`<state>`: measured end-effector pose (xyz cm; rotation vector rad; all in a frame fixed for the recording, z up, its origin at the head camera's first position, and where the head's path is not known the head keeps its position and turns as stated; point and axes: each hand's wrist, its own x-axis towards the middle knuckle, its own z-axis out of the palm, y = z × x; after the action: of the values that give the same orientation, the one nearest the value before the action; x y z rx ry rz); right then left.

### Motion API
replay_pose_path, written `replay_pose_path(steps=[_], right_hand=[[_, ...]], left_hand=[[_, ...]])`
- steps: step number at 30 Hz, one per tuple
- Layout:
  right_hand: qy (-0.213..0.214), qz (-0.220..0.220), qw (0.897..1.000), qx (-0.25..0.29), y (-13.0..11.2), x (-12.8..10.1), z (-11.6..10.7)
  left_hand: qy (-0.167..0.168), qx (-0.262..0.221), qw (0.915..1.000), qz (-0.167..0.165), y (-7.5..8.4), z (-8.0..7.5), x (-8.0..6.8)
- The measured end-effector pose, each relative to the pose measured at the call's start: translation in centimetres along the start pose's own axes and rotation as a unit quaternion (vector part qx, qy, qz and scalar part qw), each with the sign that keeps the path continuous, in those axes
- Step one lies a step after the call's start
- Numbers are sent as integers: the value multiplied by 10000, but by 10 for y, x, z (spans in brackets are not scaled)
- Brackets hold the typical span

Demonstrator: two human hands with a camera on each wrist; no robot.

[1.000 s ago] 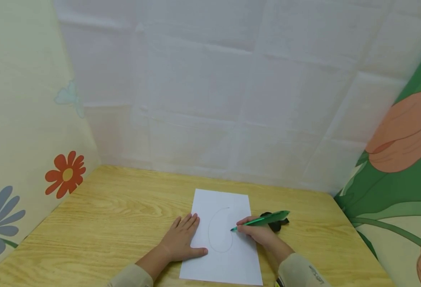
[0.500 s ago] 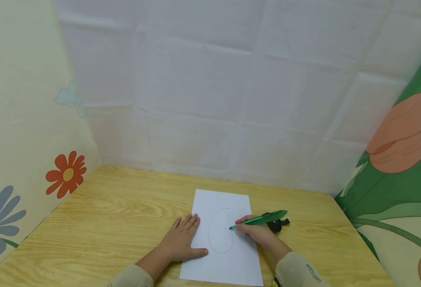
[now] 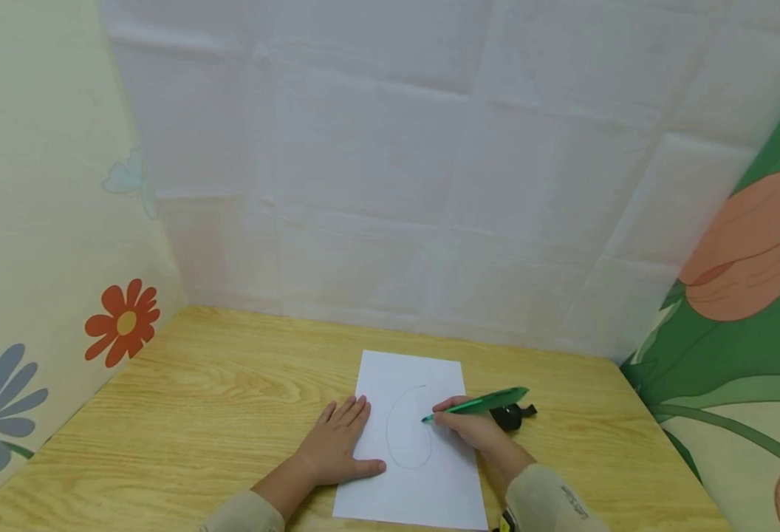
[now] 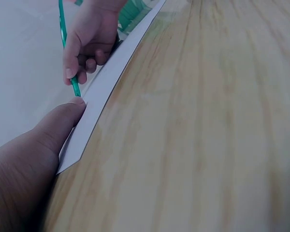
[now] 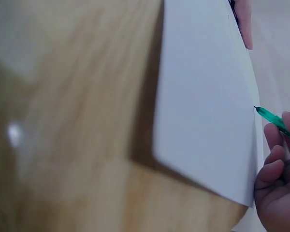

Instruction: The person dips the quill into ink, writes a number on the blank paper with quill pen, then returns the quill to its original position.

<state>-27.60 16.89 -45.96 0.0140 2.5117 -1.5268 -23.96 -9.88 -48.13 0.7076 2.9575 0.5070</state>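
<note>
A white sheet of paper (image 3: 423,373) lies on the wooden table (image 3: 230,384), with a thin oval line (image 3: 390,432) drawn on it. My left hand (image 3: 338,443) rests flat on the sheet's left edge, fingers straight. My right hand (image 3: 473,427) grips a green pen (image 3: 479,404), its tip touching the paper at the right side of the oval. In the left wrist view the left thumb (image 4: 58,126) presses the sheet (image 4: 104,89) while the right hand (image 4: 89,41) holds the pen (image 4: 66,53). In the right wrist view the pen (image 5: 275,121) meets the paper (image 5: 203,121).
A small black object (image 3: 512,416) lies on the table just behind the right hand. White panels close off the back, a flowered panel (image 3: 44,295) the left, and a green tulip-patterned panel (image 3: 742,332) the right. Bare wood stretches left of the sheet.
The pen tip has moved slightly up and to the left along the right side of the oval. The left hand has stayed put.
</note>
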Motion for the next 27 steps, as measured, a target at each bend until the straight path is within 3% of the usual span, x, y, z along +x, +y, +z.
replay_pose_path(steps=[16, 27], right_hand=[[136, 123, 9998, 15, -7, 2, 6], [40, -34, 9999, 107, -8, 8, 8]], left_hand=[[-28, 13, 10000, -43, 0, -1, 1], [-30, 33, 10000, -49, 1, -1, 1]])
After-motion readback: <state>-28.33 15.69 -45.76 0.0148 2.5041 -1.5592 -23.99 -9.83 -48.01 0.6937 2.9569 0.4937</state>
